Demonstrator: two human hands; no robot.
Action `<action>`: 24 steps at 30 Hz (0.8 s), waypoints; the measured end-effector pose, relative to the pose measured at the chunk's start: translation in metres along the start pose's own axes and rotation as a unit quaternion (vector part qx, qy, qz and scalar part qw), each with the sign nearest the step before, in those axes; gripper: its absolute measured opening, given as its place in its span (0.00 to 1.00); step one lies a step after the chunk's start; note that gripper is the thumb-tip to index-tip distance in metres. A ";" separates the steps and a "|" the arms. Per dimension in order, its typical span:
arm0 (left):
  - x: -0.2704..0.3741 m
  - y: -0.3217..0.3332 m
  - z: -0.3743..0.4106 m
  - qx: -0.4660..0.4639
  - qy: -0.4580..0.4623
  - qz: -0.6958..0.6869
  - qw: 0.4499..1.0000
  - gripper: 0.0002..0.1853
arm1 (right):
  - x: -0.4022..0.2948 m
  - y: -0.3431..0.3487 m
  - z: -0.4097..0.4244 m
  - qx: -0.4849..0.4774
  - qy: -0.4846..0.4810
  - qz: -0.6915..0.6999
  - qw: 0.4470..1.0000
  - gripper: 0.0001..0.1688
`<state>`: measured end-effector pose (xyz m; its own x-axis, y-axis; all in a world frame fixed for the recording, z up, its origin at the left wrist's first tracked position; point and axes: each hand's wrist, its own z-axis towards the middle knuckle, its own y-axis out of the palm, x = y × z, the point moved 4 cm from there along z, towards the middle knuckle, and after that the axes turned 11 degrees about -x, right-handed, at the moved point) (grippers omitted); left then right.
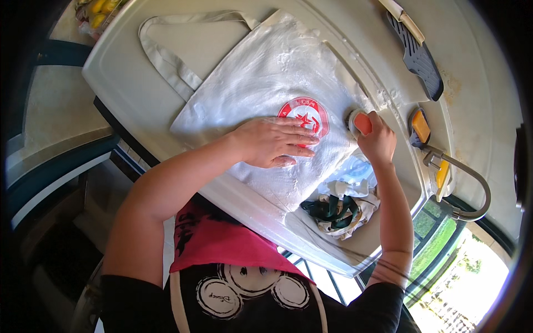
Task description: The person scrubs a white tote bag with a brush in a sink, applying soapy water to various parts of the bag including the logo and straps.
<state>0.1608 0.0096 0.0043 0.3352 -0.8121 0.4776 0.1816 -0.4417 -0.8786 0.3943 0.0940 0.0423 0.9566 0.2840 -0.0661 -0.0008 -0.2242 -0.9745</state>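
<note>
A wet white cloth tote bag (250, 75) lies spread over the sink's washboard, its strap (166, 62) looped to the upper left. On its front is a round red emblem (306, 104) with a star. My left hand (277, 143) rests flat on the bag, fingers partly over the emblem. In my right hand (379, 139) is a scrubbing brush (359, 123) with a reddish top, held at the bag's right edge; its bristles are mostly hidden. Soap suds show on the cloth.
Crumpled light and dark green cloths (343, 212) lie in the basin below the bag. A curved metal faucet (479, 179) stands at right, beside an orange soap bar (421, 125) in a dish. A grey slotted rack (422, 66) sits on the rear ledge. Bagged yellow fruit (100, 12) is at upper left.
</note>
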 end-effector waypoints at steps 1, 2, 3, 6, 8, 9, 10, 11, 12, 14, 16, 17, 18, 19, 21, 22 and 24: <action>0.001 0.000 0.000 -0.005 -0.003 0.002 1.000 0.25 | -0.014 -0.002 0.008 -0.002 0.004 0.003 1.000 0.21; 0.002 0.001 0.000 -0.011 -0.007 0.004 1.000 0.25 | -0.034 -0.005 0.020 -0.005 0.008 0.005 1.000 0.19; 0.001 0.000 0.002 -0.017 -0.008 0.010 1.000 0.25 | -0.082 -0.016 0.043 0.016 -0.063 0.054 0.996 0.20; 0.006 -0.011 0.002 -0.095 -0.036 0.018 0.995 0.25 | -0.186 -0.020 0.093 0.019 -0.119 0.023 0.992 0.20; 0.006 -0.007 0.000 -0.046 -0.013 0.036 0.998 0.26 | -0.155 -0.013 0.064 0.077 -0.111 0.076 0.988 0.16; 0.004 -0.004 0.000 -0.016 0.001 0.045 0.999 0.26 | -0.128 -0.010 0.045 0.108 -0.106 0.095 0.984 0.14; 0.004 -0.002 -0.003 -0.013 -0.005 0.045 0.999 0.27 | -0.097 -0.010 0.029 0.074 -0.055 0.082 0.992 0.14; 0.004 0.000 -0.003 -0.016 -0.006 0.047 0.999 0.27 | -0.066 -0.011 0.010 0.038 0.004 0.067 0.997 0.14; 0.005 0.000 -0.003 -0.021 -0.003 0.049 0.999 0.27 | -0.045 -0.013 -0.004 0.021 0.048 0.043 0.998 0.14; -0.003 -0.007 -0.004 -0.004 0.001 -0.092 0.996 0.26 | -0.039 -0.018 -0.012 0.013 0.098 0.030 0.995 0.14; -0.026 -0.051 -0.004 0.031 -0.147 0.085 0.985 0.24 | -0.045 -0.017 -0.013 0.019 0.127 0.048 0.991 0.15; -0.039 -0.073 -0.005 0.051 -0.216 0.172 0.960 0.23 | -0.049 -0.016 -0.017 0.026 0.144 0.068 0.987 0.15; -0.060 -0.081 -0.015 0.071 -0.254 0.165 0.950 0.22 | -0.057 -0.015 -0.020 0.032 0.154 0.084 0.984 0.15; -0.080 -0.084 -0.030 0.094 -0.293 0.155 0.939 0.21 | -0.064 -0.013 -0.023 0.035 0.161 0.099 0.981 0.15; -0.083 -0.079 -0.043 0.093 -0.254 0.162 0.949 0.21 | -0.075 -0.004 -0.040 0.032 0.123 0.089 0.988 0.17; -0.079 -0.077 -0.049 0.078 -0.242 0.141 0.957 0.21 | -0.078 -0.004 -0.053 0.030 0.120 0.086 0.989 0.17; -0.068 -0.074 -0.057 0.046 -0.215 0.125 0.968 0.20 | -0.071 -0.010 -0.068 0.012 0.162 0.112 0.980 0.16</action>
<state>0.0724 0.0754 0.0366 0.7290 -0.6472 0.2229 0.1204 -0.1992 -0.9725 0.3457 0.0129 0.0709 0.9740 -0.0811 -0.2113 -0.2244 -0.2244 -0.9483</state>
